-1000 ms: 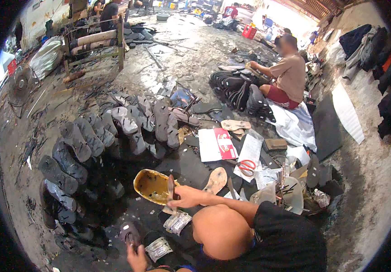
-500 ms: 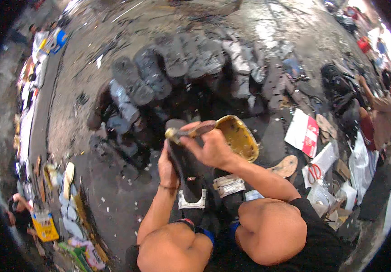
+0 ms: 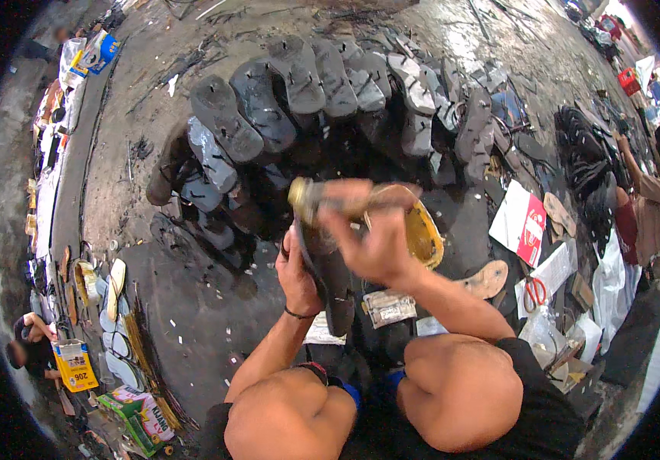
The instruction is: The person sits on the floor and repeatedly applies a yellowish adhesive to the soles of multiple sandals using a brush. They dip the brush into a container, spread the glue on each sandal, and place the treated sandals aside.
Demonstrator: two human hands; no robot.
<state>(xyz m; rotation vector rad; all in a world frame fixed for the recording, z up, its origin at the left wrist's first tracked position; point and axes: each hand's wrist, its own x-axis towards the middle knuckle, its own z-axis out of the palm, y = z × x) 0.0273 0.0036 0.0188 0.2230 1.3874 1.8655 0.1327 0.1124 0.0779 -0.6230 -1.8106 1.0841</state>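
Tilted upright between my knees is a dark sandal sole (image 3: 330, 287). My left hand (image 3: 298, 276) grips it along its left edge, with the fingers wrapped behind. Above its far end, my right hand (image 3: 376, 234) is closed around a brush (image 3: 303, 195) with a pale yellowish head and a brown handle; motion smears both, so I cannot tell whether the brush touches the sole. Partly behind my right hand is a yellow tub (image 3: 428, 244) with stained inner walls.
Dark soles (image 3: 295, 80) stand in an arc beyond my hands. A tan sole (image 3: 487, 281), red-handled scissors (image 3: 534, 294) and a red-and-white sheet (image 3: 515, 226) lie to the right. Pale sandals (image 3: 117, 287) and a yellow box (image 3: 75, 366) are at left. People sit at both sides.
My right hand has lifted with the brush, which now sits higher and is blurred. The sole has turned more onto its edge and my left hand has shifted slightly right.
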